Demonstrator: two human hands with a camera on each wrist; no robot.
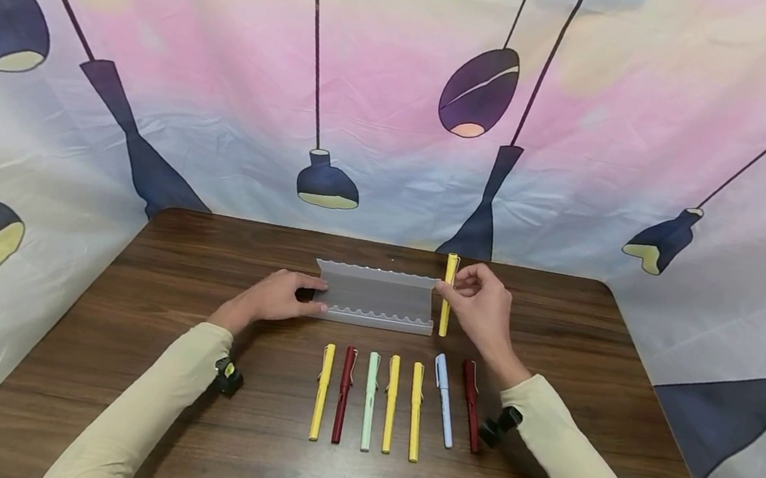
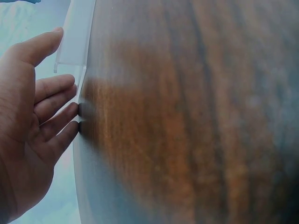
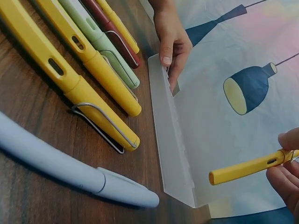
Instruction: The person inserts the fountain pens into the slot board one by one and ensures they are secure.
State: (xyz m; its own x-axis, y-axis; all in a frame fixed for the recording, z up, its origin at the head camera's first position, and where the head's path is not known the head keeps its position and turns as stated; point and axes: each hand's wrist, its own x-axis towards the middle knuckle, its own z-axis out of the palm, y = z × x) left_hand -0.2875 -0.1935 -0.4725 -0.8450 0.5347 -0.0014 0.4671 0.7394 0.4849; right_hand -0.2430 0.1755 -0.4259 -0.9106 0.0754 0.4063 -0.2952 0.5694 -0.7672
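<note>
A translucent pen rack [image 1: 372,320] with scalloped edges stands on the table. My left hand [image 1: 283,295] rests at its left end, thumb and fingers extended and touching it; in the left wrist view, that hand's [image 2: 32,102] fingers are spread and only slightly bent. Just beyond the rack's right end, my right hand [image 1: 483,305] pinches a yellow pen [image 1: 447,296] between thumb and fingers, holding it roughly upright in the head view. The same yellow pen [image 3: 247,168] appears in the right wrist view, its clip partly hidden by the fingers.
In front of the rack lies a row of pens: yellow [image 1: 322,392], dark red [image 1: 343,395], mint green [image 1: 369,403], two more yellow [image 1: 391,406], light blue [image 1: 445,401] and another dark red [image 1: 471,406]. A printed cloth [image 1: 400,112] hangs behind the wooden table [image 1: 196,441].
</note>
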